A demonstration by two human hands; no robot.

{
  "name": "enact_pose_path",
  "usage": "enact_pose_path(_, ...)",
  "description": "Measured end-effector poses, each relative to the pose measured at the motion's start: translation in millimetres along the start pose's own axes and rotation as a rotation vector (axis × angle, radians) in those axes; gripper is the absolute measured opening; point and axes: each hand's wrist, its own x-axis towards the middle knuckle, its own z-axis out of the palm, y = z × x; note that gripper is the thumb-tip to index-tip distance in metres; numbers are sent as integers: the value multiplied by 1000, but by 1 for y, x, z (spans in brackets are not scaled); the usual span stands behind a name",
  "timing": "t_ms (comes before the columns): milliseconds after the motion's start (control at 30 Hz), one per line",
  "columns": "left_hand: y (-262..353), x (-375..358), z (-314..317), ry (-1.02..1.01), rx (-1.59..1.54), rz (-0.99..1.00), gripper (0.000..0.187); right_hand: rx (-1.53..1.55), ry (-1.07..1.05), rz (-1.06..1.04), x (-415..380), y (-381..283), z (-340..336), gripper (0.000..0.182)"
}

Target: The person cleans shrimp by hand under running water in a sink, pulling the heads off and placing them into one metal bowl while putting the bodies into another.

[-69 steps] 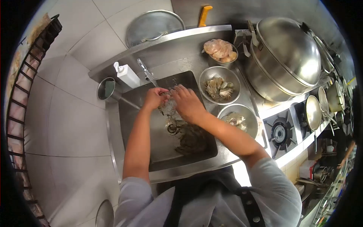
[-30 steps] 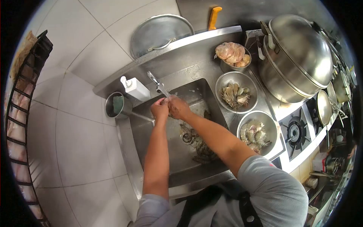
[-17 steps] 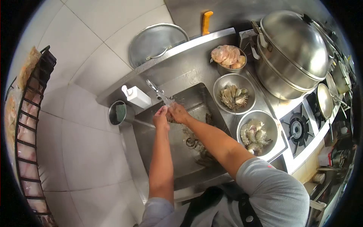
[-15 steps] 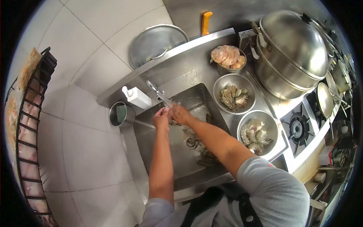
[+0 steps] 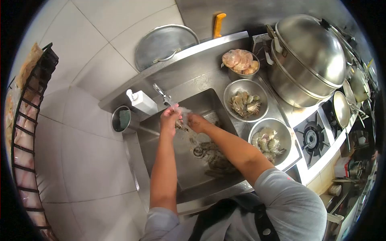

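Observation:
Under the tap (image 5: 162, 93), my left hand (image 5: 169, 120) is closed around a shrimp (image 5: 181, 126), whose body hangs out on the right side of the fingers. My right hand (image 5: 197, 123) is just to the right, apart from the left one; splashing water blurs its fingers, so their grip cannot be made out. Both hands are over the steel sink (image 5: 165, 168). More shrimp (image 5: 219, 160) lie wet on the sink bottom, below and right of the hands.
Right of the sink stand a bowl of shrimp heads (image 5: 244, 103), a bowl of peeled-looking shrimp (image 5: 267, 141) and a pot with bagged pinkish food (image 5: 240, 62). A soap bottle (image 5: 144, 103) and a small pot (image 5: 121, 119) flank the left rim. A large steamer (image 5: 307, 60) and a burner (image 5: 311, 137) are farther right.
My hands have come apart: the right hand moved right and slightly down, the left stayed near the water stream. The shrimp in my left hand now shows. The view shifted slightly.

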Motion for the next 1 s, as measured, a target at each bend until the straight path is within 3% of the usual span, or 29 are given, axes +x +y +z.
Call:
enact_pose_path(67, 3, 6, 6, 7, 24, 9, 27, -154, -28, 34, -11, -32, -24, 27)
enact_pose_path(200, 17, 11, 8, 133, 68, -46, 22, -57, 74, 91, -11, -50, -46, 24)
enact_pose_path(267, 25, 7, 12, 185, 82, -76, 21, -8, 218, -112, -7, -55, -46, 29)
enact_pose_path(300, 27, 2, 13, 176, 113, -50, 23, -6, 221, -113, -5, -59, -48, 29)
enact_pose_path(367, 28, -8, 14, 169, 146, -22, 25, 4, 109, 12, 0, -68, -53, 30)
enact_pose_path(600, 31, -32, -2, 233, 163, 57, 30, -39, 103, -33, 9, -87, -58, 31)
enact_pose_path(667, 34, -38, -7, 234, 173, 62, 32, -244, 52, -18, 13, -95, -62, 28)
enact_pose_path(800, 42, -59, -9, 241, 359, 163, 32, -362, 3, -41, 1, -105, -76, 24)
enact_pose_path(833, 42, -69, -3, 254, 444, 155, 32, -537, -136, -58, -17, -103, -75, 23)
enact_pose_path(900, -14, -60, -31, 158, 924, 148, 28, -775, -449, 7, -59, -93, -73, 21)
enact_pose_path(967, -47, -80, -33, -139, 1354, -229, 26, -856, -720, 130, -101, -66, -56, 20)
enact_pose_path(1000, -62, -90, -33, -173, 1322, -362, 24, -882, -813, 173, -116, -53, -52, 20)
